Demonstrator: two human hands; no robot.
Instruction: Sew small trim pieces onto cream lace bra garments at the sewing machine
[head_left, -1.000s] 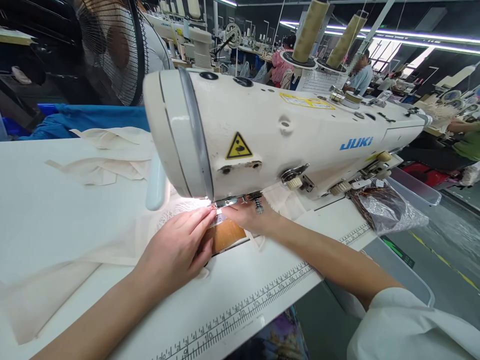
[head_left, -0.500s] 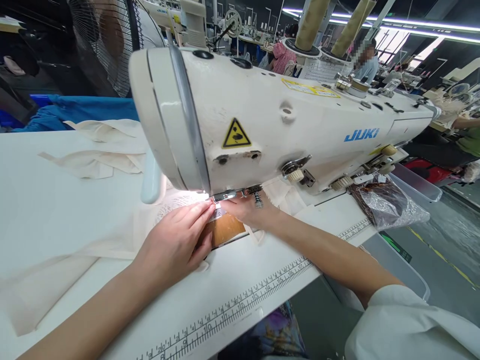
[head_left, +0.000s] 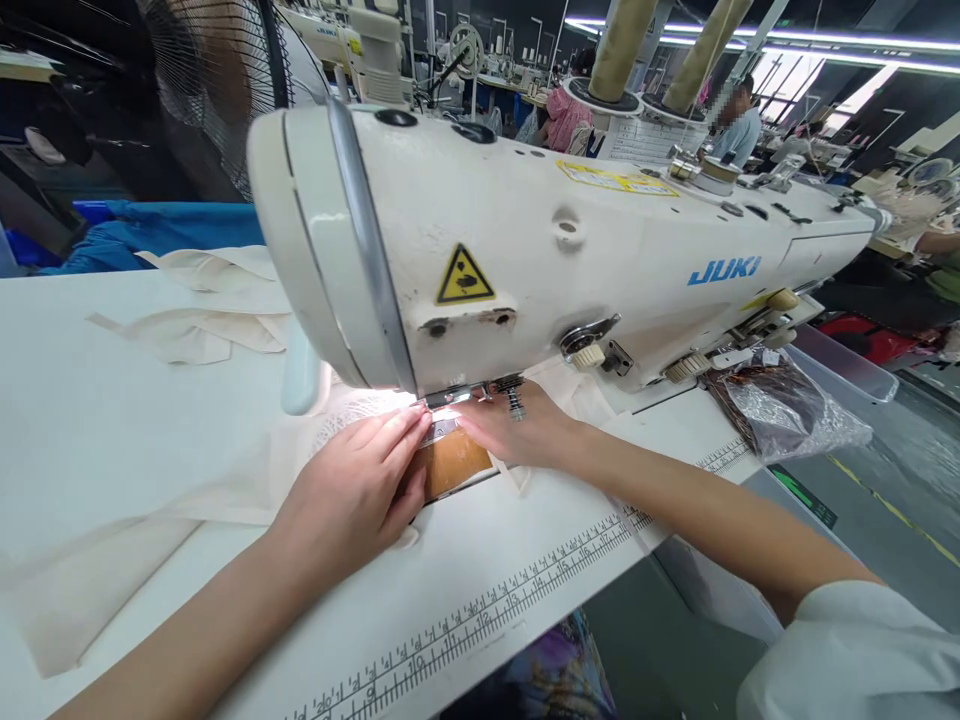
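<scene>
The fingers of my left hand (head_left: 356,480) are pressed together on thin cream fabric (head_left: 285,450), their tips right beside the lit presser foot (head_left: 448,397) of the sewing machine (head_left: 525,240). White lace (head_left: 341,415) shows behind those fingers. On the other side of the foot is my right hand (head_left: 525,425), its fingers closed and partly hidden by the foot's fittings; a narrow strip of the cream fabric (head_left: 514,475) hangs below it. Between the hands an orange-brown plate (head_left: 454,462) shows on the machine bed. The needle and stitching cannot be made out.
More cream fabric pieces (head_left: 195,335) lie at the table's left rear. A printed ruler (head_left: 450,645) runs along the front edge. A clear bag (head_left: 795,410) sits at the right by a plastic bin (head_left: 840,360). Behind stand a fan (head_left: 217,90), thread cones (head_left: 619,50) and people.
My right hand has shifted slightly right, away from the presser foot, and its forearm has swung outward. My left hand stays by the foot. The view has shifted a little.
</scene>
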